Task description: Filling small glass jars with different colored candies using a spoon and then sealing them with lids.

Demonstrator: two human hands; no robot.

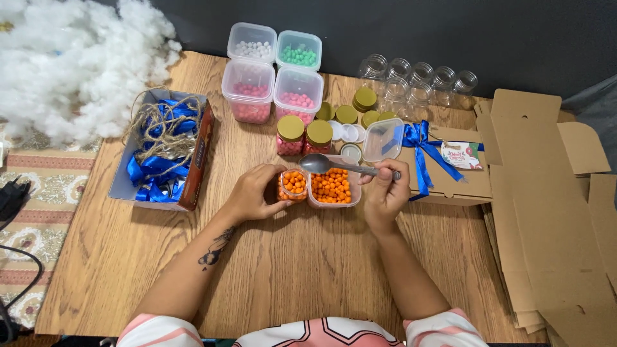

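Wooden tabletop (289, 257) against a dark wall, stock ranged along the far edge, work kept near the body. Left hand (257, 193), fingers curled shut around a small jar (293, 185) of orange beads, steadies it touching the open tub (333, 186) of orange beads at its 3 o'clock. Right hand (385, 189), fingers pinched together on a grey spoon (321, 164), holds the bowl level above the tub's 11 o'clock corner.

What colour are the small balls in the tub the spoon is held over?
Orange: the balls fill the clear tub under the spoon, seen plainly in the head view.
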